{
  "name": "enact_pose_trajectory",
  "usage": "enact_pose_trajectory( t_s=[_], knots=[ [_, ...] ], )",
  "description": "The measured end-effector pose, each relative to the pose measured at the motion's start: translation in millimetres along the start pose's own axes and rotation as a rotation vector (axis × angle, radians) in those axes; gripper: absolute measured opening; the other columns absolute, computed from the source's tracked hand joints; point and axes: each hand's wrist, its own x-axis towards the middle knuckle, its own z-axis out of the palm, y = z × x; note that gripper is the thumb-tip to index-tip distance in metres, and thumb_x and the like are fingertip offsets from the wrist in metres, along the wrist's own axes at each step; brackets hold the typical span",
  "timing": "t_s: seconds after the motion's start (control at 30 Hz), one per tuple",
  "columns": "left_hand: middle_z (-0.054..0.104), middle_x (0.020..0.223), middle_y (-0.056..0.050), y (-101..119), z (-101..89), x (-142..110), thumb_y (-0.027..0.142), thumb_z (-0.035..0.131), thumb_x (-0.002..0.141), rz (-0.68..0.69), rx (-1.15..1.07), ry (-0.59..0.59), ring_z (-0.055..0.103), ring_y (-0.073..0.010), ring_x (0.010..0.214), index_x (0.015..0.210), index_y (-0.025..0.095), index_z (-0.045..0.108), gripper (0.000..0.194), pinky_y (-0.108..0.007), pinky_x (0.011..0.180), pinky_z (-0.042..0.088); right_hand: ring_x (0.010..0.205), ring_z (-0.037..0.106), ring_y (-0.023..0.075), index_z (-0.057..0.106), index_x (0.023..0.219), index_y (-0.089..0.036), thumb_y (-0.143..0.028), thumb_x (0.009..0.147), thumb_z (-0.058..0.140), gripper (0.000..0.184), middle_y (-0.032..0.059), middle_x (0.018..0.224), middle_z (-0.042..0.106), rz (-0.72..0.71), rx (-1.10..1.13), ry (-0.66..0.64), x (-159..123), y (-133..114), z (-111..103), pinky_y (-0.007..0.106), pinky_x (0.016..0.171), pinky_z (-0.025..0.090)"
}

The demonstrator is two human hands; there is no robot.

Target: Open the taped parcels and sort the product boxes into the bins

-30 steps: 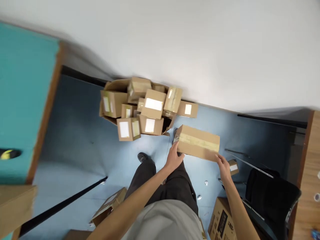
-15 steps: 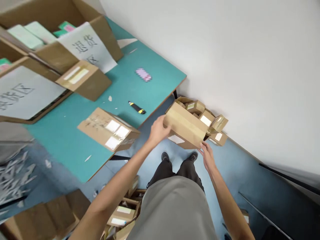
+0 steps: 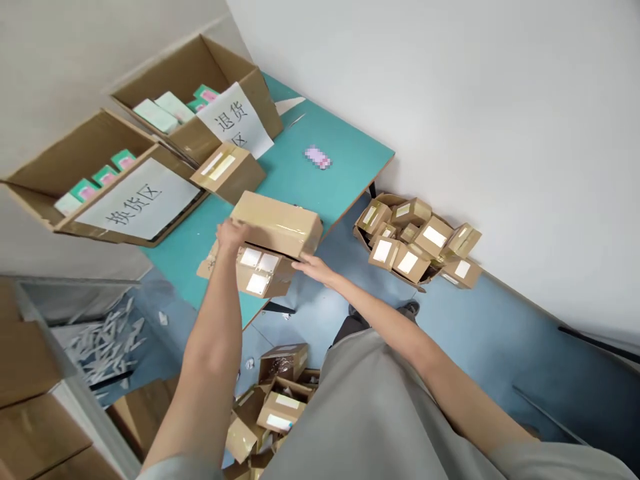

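Note:
Between my two hands is a long brown cardboard box [image 3: 280, 223] with tape along its top, over the teal table. My left hand [image 3: 233, 233] grips its left end, fingers partly hidden behind it. At the lower right corner, my right hand [image 3: 314, 268] holds the other end. Just below the held box lies another cardboard box [image 3: 265, 270] with several white labels, partly covered by it and by my left arm. A smaller taped box [image 3: 230, 172] sits behind, against the large cartons.
Two open cartons, a front one [image 3: 140, 200] and a back one [image 3: 265, 100], hold green and white packs and bear handwritten paper signs. A pixelated pinkish item [image 3: 318, 157] lies on the teal table [image 3: 350, 153]. Parcels fill a floor carton [image 3: 420, 287] by the wall; more boxes [image 3: 280, 410] lie below.
Both hands have carried the long box left from above the floor carton to over the table. The camera view has shifted, and the box in the floor carton's pile is uncovered.

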Motion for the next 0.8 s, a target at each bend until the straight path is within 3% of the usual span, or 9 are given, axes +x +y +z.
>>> enact_pose_trajectory(
  t_s=[0.1,0.17,0.27,0.33,0.47,0.57,0.67,0.8],
  knots=[
    [0.075,0.137,-0.017,16,24.7,-11,0.038,0.068,0.092,-0.223,0.169,0.069,0.05,-0.0479,0.16,0.134,0.019,0.069,0.047,-0.076,0.135,0.03,0.137,0.072,0.0337,0.083,0.127,-0.026,-0.04,0.088,0.091,0.042,-0.0005,0.128,0.085,0.082,0.016,-0.09,-18,16,-14,0.051,0.126,0.051],
    [0.071,0.147,-0.017,41,64.7,-28,0.028,0.062,0.098,-0.147,0.204,0.066,0.05,-0.0426,0.16,0.138,0.015,0.068,0.043,-0.064,0.139,0.031,0.127,0.077,0.0334,0.086,0.11,-0.026,-0.038,0.081,0.097,0.033,-0.0008,0.116,0.087,0.087,0.063,-0.072,-47,33,-45,0.05,0.123,0.054],
    [0.066,0.154,-0.021,88,152.6,-71,0.02,0.053,0.105,0.06,0.149,-0.099,0.052,-0.036,0.157,0.144,0.004,0.064,0.043,-0.054,0.138,0.034,0.118,0.079,0.0308,0.086,0.095,-0.026,-0.041,0.072,0.101,0.032,0.0026,0.107,0.087,0.12,0.124,0.052,-110,67,-112,0.049,0.12,0.057],
    [0.07,0.152,-0.02,119,221.3,-109,0.02,0.059,0.103,0.152,0.14,-0.264,0.058,-0.0306,0.152,0.14,0.007,0.067,0.04,-0.047,0.136,0.038,0.108,0.079,0.0279,0.086,0.096,-0.025,-0.042,0.073,0.1,0.033,0.0034,0.103,0.086,0.182,0.154,0.242,-158,91,-164,0.049,0.114,0.06],
    [0.075,0.146,-0.018,172,347.7,-194,0.017,0.062,0.1,0.269,0.113,-0.668,0.065,-0.0319,0.145,0.132,0.016,0.072,0.034,-0.051,0.132,0.044,0.096,0.077,0.0217,0.084,0.102,-0.022,-0.031,0.08,0.095,0.026,0.0058,0.102,0.086,0.318,0.334,0.642,-250,127,-263,0.044,0.109,0.062],
    [0.075,0.146,-0.017,203,418.8,-245,0.017,0.062,0.101,0.306,0.1,-0.923,0.066,-0.0326,0.144,0.134,0.017,0.073,0.035,-0.052,0.131,0.045,0.096,0.078,0.0205,0.083,0.104,-0.02,-0.028,0.086,0.092,0.021,0.0075,0.107,0.086,0.31,0.487,0.877,-305,143,-337,0.043,0.111,0.06],
    [0.075,0.146,-0.017,229,481.7,-272,0.018,0.063,0.101,0.303,0.158,-1.079,0.067,-0.0334,0.144,0.135,0.018,0.074,0.036,-0.053,0.131,0.046,0.103,0.079,0.0208,0.082,0.111,-0.022,-0.034,0.091,0.089,0.025,0.0085,0.118,0.087,0.251,0.595,1.03,-347,160,-414,0.04,0.111,0.06],
    [0.075,0.148,-0.019,258,579.2,-281,0.018,0.065,0.1,0.283,0.249,-1.219,0.067,-0.0351,0.145,0.136,0.016,0.074,0.037,-0.053,0.131,0.045,0.108,0.079,0.0195,0.079,0.119,-0.022,-0.036,0.098,0.082,0.026,0.0085,0.125,0.085,0.252,0.651,1.126,-378,198,-510,0.038,0.112,0.059]
  ],
)
